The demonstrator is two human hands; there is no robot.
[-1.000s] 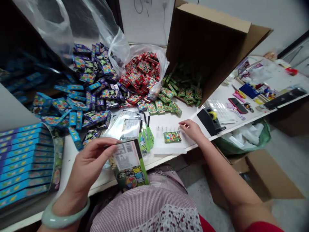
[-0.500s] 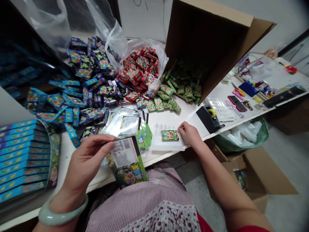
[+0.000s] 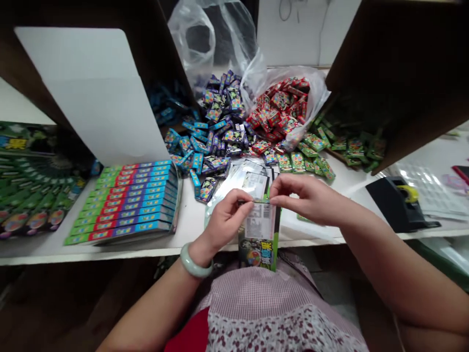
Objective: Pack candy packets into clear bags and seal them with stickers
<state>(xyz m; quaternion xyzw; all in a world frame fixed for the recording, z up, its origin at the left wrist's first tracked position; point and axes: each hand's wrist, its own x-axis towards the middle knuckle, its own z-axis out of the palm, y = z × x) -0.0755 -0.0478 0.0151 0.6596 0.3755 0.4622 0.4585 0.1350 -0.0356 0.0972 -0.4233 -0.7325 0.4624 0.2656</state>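
One stack of boxed packs (image 3: 126, 203) near table's (image 3: 190, 230) front edge. Our left hand (image 3: 229, 222) pinches top edge of card-backed packet (image 3: 261, 230), thumb and fingers nearly closed; packet hangs over front edge, barcode label showing. Our right hand (image 3: 308, 195) pinches same edge from other side. We judge packet light, thin, somewhat stiff, perhaps slippery; top edge gives best hold.
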